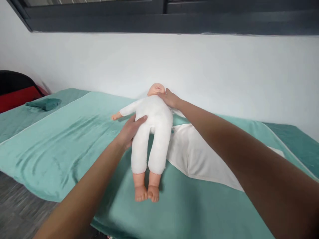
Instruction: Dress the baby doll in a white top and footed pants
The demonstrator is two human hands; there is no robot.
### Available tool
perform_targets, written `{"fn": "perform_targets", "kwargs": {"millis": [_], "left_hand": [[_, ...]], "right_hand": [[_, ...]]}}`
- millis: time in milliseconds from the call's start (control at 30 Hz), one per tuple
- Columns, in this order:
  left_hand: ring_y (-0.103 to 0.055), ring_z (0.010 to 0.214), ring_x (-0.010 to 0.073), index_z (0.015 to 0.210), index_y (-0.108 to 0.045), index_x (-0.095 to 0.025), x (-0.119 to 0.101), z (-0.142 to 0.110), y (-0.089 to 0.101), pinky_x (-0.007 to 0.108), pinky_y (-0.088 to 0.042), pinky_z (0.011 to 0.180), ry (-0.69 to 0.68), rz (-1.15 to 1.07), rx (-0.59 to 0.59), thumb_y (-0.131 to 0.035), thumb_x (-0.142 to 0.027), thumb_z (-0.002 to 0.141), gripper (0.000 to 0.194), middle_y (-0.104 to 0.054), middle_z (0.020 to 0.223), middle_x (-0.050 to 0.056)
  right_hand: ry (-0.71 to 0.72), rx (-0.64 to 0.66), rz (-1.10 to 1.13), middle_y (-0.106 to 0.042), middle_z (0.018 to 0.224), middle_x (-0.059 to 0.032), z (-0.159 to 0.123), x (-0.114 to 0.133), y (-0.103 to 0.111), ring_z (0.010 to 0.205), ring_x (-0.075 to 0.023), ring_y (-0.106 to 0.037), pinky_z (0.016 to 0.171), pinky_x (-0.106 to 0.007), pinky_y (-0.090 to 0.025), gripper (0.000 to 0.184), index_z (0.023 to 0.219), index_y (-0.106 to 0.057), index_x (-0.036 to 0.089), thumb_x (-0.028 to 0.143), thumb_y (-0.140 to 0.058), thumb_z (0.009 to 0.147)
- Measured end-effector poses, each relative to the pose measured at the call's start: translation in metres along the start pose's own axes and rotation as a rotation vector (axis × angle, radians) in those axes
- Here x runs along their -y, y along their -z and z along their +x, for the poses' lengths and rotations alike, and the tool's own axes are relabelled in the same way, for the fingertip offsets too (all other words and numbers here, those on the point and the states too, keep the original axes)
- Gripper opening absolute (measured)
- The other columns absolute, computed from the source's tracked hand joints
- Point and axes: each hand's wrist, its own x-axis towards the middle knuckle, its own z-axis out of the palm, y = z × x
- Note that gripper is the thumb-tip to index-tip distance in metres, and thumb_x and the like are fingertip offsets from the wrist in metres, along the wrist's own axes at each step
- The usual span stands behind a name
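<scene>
A baby doll [156,114] with a white cloth body and bare plastic head, hands and feet lies face up, its feet towards me. My left hand [131,129] grips its hip, the thumb across the front of the body and the other fingers round the side. At the doll's neck and shoulder, my right hand [170,99] has hold with its thumb under the chin; most of its fingers are hidden behind. Partly under my right forearm, a white cloth [199,159] lies beside the doll's legs.
Beneath everything spreads a green sheet [62,142] on a bed-like surface. A white wall [224,73] rises directly behind, with a dark window frame [124,21] above. A red and black item [17,93] stands at the far left. Grey floor [20,205] shows at lower left.
</scene>
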Motion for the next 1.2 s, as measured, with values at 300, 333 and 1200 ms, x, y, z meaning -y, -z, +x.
{"fn": "perform_targets", "kwargs": {"millis": [300,333,1200], "left_hand": [[-0.071,0.107,0.0334,0.130,-0.061,-0.022,0.029,-0.084,-0.145,0.049,-0.058,0.095,0.016,-0.098,0.194,-0.079,-0.042,0.078,0.058,-0.070,0.128,0.013],[-0.070,0.109,0.0335,0.130,-0.061,-0.023,0.037,-0.090,-0.160,0.048,-0.058,0.095,0.035,-0.098,0.211,-0.079,-0.042,0.078,0.058,-0.069,0.130,0.013],[-0.066,0.104,0.0263,0.114,-0.070,-0.025,0.126,-0.085,-0.200,0.041,-0.051,0.095,-0.066,0.332,0.018,-0.047,-0.049,0.098,0.036,-0.073,0.114,0.007]], "right_hand": [[-0.191,-0.101,-0.122,-0.054,0.148,-0.0225,-0.149,-0.033,0.134,0.131,-0.0370,-0.056,0.112,-0.050,-0.043,0.076,0.139,-0.045,0.013,0.072,-0.049,0.091],[-0.239,-0.112,-0.137,-0.053,0.148,-0.0237,-0.165,-0.042,0.143,0.131,-0.0376,-0.056,0.112,-0.050,-0.043,0.079,0.140,-0.044,0.013,0.073,-0.048,0.090],[0.166,0.454,-0.777,-0.070,0.105,-0.0113,-0.168,-0.041,0.057,0.089,-0.0282,-0.064,0.069,-0.036,-0.041,0.029,0.111,-0.065,0.019,0.042,-0.053,0.098]]}}
